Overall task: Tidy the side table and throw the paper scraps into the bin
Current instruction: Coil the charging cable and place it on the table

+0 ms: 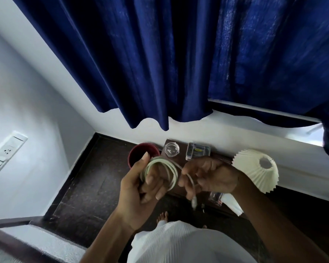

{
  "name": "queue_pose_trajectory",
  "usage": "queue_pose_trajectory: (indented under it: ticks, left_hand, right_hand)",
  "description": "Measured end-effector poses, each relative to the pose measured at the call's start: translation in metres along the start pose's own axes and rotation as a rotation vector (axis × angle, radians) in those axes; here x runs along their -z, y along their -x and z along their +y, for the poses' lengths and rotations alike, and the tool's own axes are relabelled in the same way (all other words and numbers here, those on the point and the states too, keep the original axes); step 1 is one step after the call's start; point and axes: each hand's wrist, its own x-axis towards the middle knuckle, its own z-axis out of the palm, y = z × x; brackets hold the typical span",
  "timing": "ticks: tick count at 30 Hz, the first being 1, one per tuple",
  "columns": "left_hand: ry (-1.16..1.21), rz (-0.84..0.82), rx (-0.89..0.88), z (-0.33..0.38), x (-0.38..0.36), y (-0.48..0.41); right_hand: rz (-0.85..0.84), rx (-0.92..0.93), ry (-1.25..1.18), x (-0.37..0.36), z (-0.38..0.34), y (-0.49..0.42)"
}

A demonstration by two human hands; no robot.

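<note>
Two hands worked above the table [181,156], both on one white cable [174,173]. The left hand [141,188] held the cable wound into a coil of several loops, its fingers [152,180] curled through and round the coil and its thumb pointing up. The right hand [211,175], just beside it, pinched the cable's loose tail between thumb and fingertips, and the plug end hung down, blurred. On the dark table stood one small glass ashtray [171,149] at the far left corner, one clear plastic box [198,150] next to it, one lamp with a pleated white shade [254,171] at the right, and one drinking glass [216,198] at the near edge. One piece of white paper [234,204] lay beside that glass, at the table's near right corner, partly hidden under the right forearm. One dark red bin [139,150] stood on the floor, close against the table's left side. Behind hung one blue curtain [160,63], and one socket plate [6,152] sat on the left wall.
</note>
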Motion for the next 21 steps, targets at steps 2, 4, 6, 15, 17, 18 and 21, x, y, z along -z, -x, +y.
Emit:
queue_pose_trajectory:
  ticks: [2, 4, 6, 15, 17, 18, 21]
  left_hand:
    - [0.047, 0.079, -0.016, 0.000, 0.001, -0.002]
    - [0.079, 0.124, -0.037, -0.001, 0.004, -0.004]
    - [0.137, 0.157, -0.048, -0.002, 0.007, -0.005]
    - [0.271, 0.279, -0.067, -0.009, 0.012, -0.020]
    - [0.289, 0.274, -0.058, -0.013, 0.015, -0.021]
    - [0.288, 0.275, -0.057, -0.015, 0.017, -0.021]
    - [0.238, 0.297, -0.069, -0.020, 0.018, -0.021]
  right_hand:
    - [0.121, 0.043, -0.060, -0.006, 0.011, 0.003]
    - [0.370, 0.038, 0.008, -0.018, 0.021, 0.003]
    - [0.675, 0.019, 0.236, -0.034, 0.033, -0.002]
    - [0.921, 0.042, 0.725, -0.069, 0.065, -0.015]
    - [0.887, 0.033, 0.746, -0.074, 0.062, -0.015]
    - [0.881, 0.027, 0.793, -0.075, 0.061, -0.015]
    - [0.886, 0.023, 1.032, -0.076, 0.058, -0.016]
